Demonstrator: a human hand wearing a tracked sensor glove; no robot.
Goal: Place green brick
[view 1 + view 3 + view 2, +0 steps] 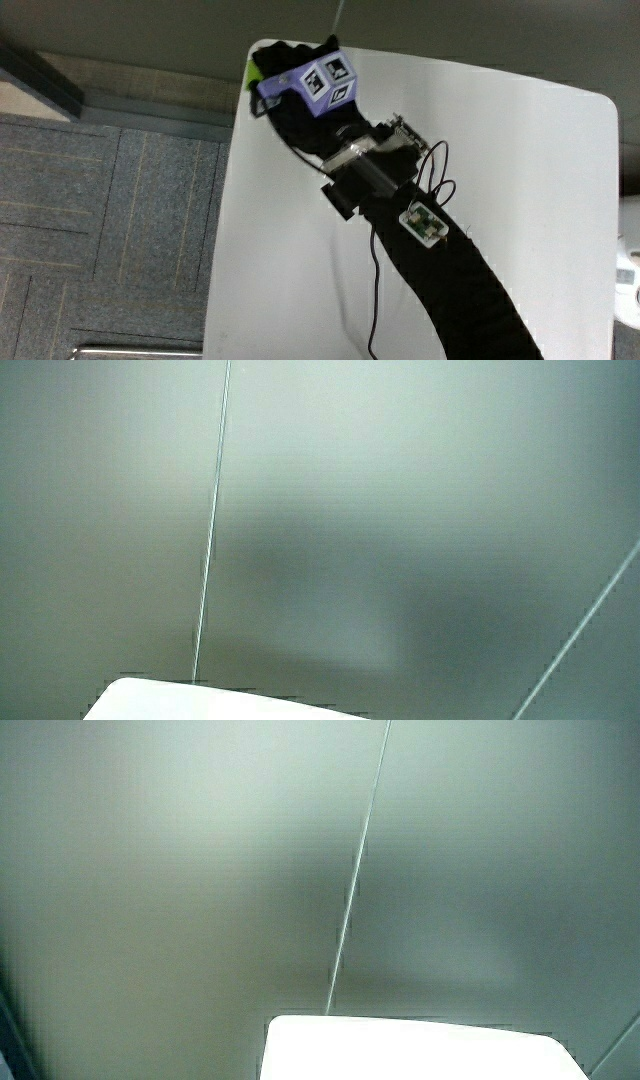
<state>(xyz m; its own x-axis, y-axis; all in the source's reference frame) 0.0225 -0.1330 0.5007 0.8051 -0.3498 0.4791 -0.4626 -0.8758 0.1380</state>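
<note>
Grey carpet (100,230) (tiled), pale wall (180,870).

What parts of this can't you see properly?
- Small green brick, main view: only a sliver shows at the white table's corner; the black gloved hand covers the rest.
- Whether the brick touches the table: hidden under the hand.
- Both side views: only pale wall and a strip of table; no hand or brick.
</note>
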